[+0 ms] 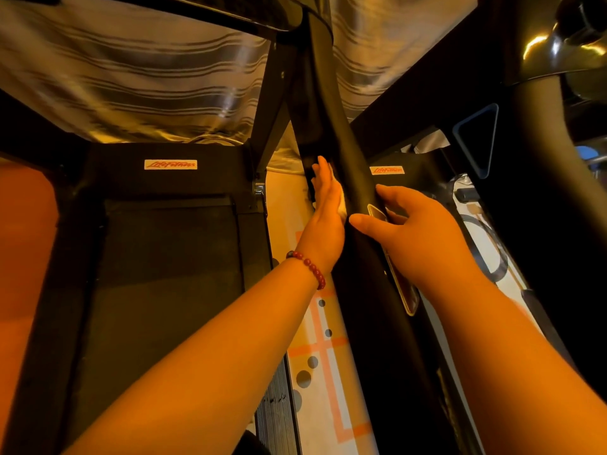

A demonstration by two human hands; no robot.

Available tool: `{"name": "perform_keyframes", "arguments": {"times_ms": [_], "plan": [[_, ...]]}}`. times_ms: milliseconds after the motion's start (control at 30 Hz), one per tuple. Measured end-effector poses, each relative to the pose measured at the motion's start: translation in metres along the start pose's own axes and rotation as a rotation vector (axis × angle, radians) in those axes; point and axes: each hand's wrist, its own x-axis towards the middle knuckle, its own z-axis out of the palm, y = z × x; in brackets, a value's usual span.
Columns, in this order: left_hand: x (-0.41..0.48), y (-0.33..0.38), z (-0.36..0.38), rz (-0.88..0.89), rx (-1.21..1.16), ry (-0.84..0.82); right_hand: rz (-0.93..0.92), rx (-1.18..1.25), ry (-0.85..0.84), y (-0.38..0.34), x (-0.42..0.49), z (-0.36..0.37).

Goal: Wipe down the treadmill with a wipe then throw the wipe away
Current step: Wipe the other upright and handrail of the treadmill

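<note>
A black treadmill upright post (345, 152) runs down the middle of the view. My left hand (325, 205), with straight fingers, presses a white wipe (342, 206) flat against the post's left side; only a small corner of the wipe shows. My right hand (414, 231) curls its thumb and fingers round the right side of the same post, just above a red-and-gold label (405, 290). The treadmill belt (170, 257) lies to the left, under a hood with a white logo badge (170, 164).
A second treadmill with a logo badge (386, 170) stands to the right, its curved black handrail (545, 178) close by. Patterned floor (323, 349) shows between the machines. A striped curtain (131, 77) hangs behind. A ribbed side rail (277, 412) borders the belt.
</note>
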Motion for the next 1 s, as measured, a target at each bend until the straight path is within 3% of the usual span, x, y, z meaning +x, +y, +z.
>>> {"name": "perform_keyframes", "arguments": {"times_ms": [167, 400, 600, 767, 1000], "plan": [[-0.009, 0.013, 0.004, 0.139, 0.03, -0.078, -0.021, -0.002, 0.005, 0.002, -0.002, 0.001], [-0.005, -0.003, -0.003, 0.017, 0.002, -0.012, -0.021, 0.006, 0.005, 0.003, -0.004, 0.002], [-0.009, -0.002, 0.008, 0.05, -0.065, -0.043, -0.037, -0.012, 0.003, 0.004, -0.004, -0.001], [0.0, -0.029, 0.002, -0.124, 0.014, -0.053, -0.052, 0.024, 0.001, 0.006, -0.005, 0.0], [-0.011, -0.038, 0.011, -0.007, -0.096, 0.011, -0.075, -0.008, 0.014, 0.007, -0.005, 0.001]]}}
